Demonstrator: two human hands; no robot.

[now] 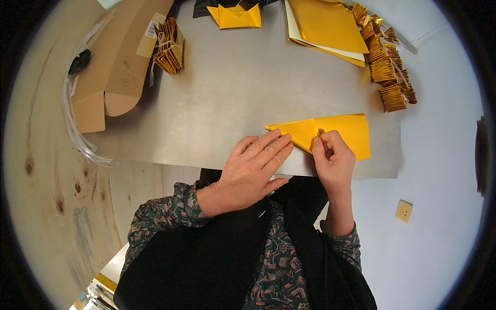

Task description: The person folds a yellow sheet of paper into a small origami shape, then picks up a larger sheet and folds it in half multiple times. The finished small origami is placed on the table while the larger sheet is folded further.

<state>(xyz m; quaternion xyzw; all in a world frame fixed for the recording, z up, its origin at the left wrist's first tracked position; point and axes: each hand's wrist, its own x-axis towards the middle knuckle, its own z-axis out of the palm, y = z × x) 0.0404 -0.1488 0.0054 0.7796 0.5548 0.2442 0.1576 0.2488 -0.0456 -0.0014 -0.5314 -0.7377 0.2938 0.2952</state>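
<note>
A sheet of gold paper [351, 126] lies near the front edge of the metal tabletop, its left part folded to a point. My left hand [254, 161] rests flat on the folded part, fingers stretched out and thumb apart. At the middle of the sheet my right hand [334, 154] is closed, thumb and forefinger pinching the fold of the paper. The underside of the fold is hidden by my hands.
A stack of gold sheets [328, 26] lies at the back right, beside tied bundles of folded gold paper [385, 64]. Another bundle [168, 46] leans by a cardboard box [121, 67] at left, with clear plastic strips [70, 111]. A folded gold piece [240, 16] sits at the back.
</note>
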